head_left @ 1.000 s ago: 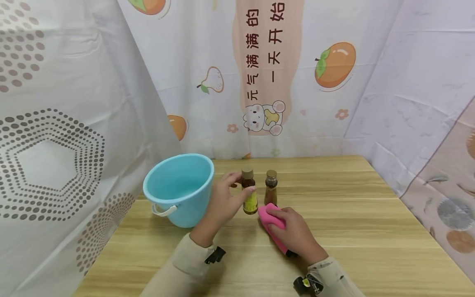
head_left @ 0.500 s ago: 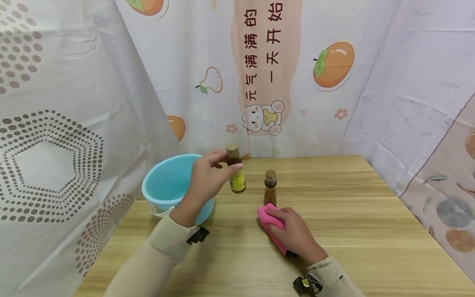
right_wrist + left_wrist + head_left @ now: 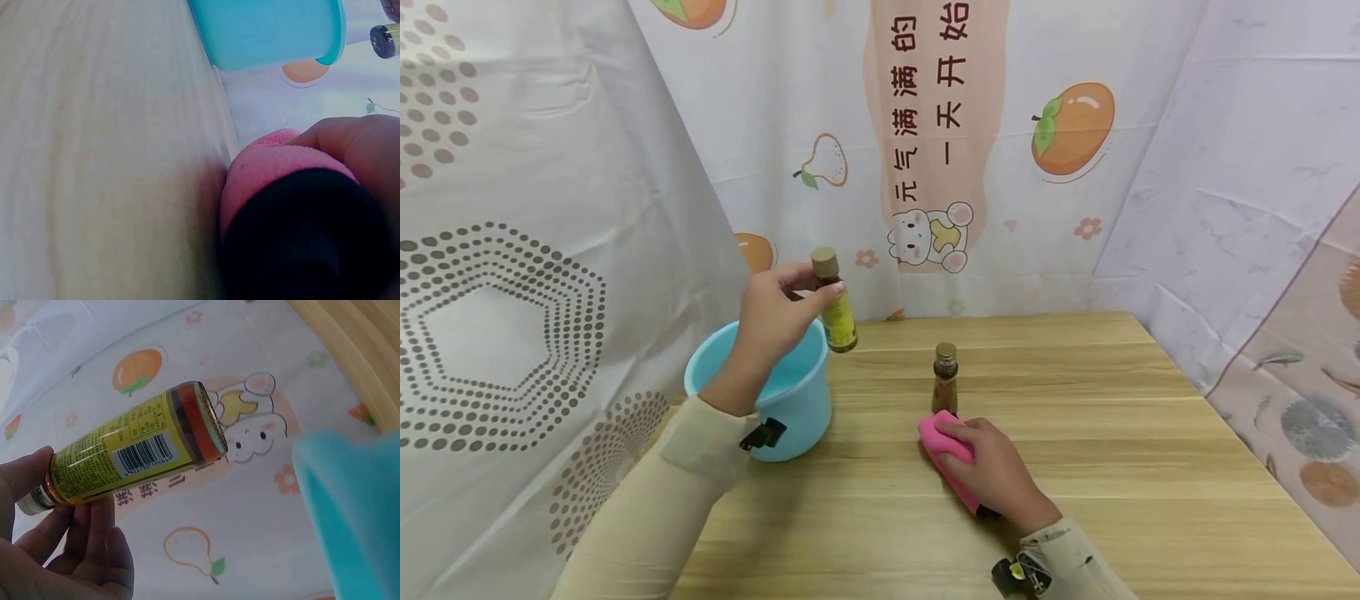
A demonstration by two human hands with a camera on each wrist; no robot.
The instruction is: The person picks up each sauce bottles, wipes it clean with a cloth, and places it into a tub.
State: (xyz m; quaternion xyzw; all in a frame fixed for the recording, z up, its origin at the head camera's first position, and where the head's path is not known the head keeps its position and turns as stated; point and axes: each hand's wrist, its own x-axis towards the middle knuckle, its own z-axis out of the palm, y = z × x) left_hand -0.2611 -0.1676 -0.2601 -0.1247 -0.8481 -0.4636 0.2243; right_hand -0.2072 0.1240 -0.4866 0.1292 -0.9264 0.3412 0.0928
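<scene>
Near the back right rim of the light blue bucket (image 3: 797, 417), my left hand (image 3: 778, 308) pinches a small brown glass bottle (image 3: 838, 321) at its neck, between thumb and fingers. The bottle is raised above the table and slightly tilted, cap up. Its yellow label with a barcode faces the left wrist view. My right hand (image 3: 996, 467) grips a long pink fuzzy thing with a black end (image 3: 951, 462), low over the table; what kind of thing it is I cannot tell. Just behind its far tip stands a second small brown bottle (image 3: 946, 379) with a gold cap.
The bucket stands at the left back of the wooden table (image 3: 1112, 433), its left side partly hidden by my left arm. A printed curtain (image 3: 1052, 233) hangs along the table's back edge, with more cloth at both sides.
My left hand has lifted the yellow-labelled bottle off the table and carried it up and left towards the bucket. The right hand and the pink fuzzy thing have stayed in place.
</scene>
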